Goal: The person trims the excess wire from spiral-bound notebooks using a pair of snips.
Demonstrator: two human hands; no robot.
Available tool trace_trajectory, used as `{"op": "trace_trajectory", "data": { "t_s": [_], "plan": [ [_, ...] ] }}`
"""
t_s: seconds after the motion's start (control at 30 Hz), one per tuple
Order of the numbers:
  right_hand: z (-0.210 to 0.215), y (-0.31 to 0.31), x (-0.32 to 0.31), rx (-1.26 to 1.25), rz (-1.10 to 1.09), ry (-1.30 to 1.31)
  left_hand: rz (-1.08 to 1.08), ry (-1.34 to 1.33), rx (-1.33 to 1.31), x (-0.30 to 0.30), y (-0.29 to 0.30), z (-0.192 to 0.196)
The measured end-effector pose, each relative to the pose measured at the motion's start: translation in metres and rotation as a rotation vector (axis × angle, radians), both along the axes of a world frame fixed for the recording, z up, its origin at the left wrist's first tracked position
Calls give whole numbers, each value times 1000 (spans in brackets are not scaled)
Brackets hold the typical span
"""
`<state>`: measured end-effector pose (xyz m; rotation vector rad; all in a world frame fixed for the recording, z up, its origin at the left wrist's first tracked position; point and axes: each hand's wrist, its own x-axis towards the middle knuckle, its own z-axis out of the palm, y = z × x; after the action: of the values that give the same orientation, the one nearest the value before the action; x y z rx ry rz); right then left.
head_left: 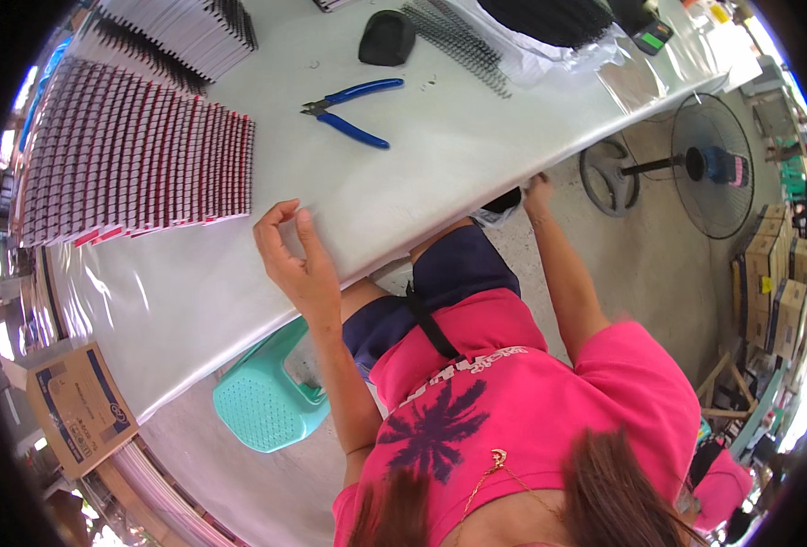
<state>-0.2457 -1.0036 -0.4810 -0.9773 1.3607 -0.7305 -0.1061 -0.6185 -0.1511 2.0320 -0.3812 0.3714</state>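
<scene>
My left hand (298, 260) rests at the near edge of the white table (394, 173), thumb and curled fingers apart with nothing between them. Beyond it lies a pair of side cutters (353, 111) with blue handles, spread wide. Left of that hand rise stacks of spiral-bound notebooks (139, 150) with dark coils and some red covers. My right hand (537, 196) is low beyond the table's edge, beside a whitish plastic bag (494, 217) with something black in it. Its fingers are small and partly hidden, so whether they grip anything does not show.
Dark spiral coils (458, 44) lie near a white plastic bag (563, 59) of black material. A small black object (387, 38) sits behind the cutters. Around the table are a turquoise stool (262, 401), a standing fan (713, 169), a cardboard box (80, 410) and stacked cartons (768, 273).
</scene>
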Motion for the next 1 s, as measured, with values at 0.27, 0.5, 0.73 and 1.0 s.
{"op": "trace_trajectory", "data": {
  "t_s": [0.27,0.5,0.73,1.0],
  "plan": [
    [243,57,23,-1274,-101,162,31,-2,-54,-4,13,-2],
    [366,164,115,-1343,1090,51,189,-104,-431,1,25,15],
    [320,189,169,-1551,1194,223,409,-500,-210,54,86,113],
    [383,203,184,-1343,1313,-112,163,-255,-483,106,96,187]
  ]
}}
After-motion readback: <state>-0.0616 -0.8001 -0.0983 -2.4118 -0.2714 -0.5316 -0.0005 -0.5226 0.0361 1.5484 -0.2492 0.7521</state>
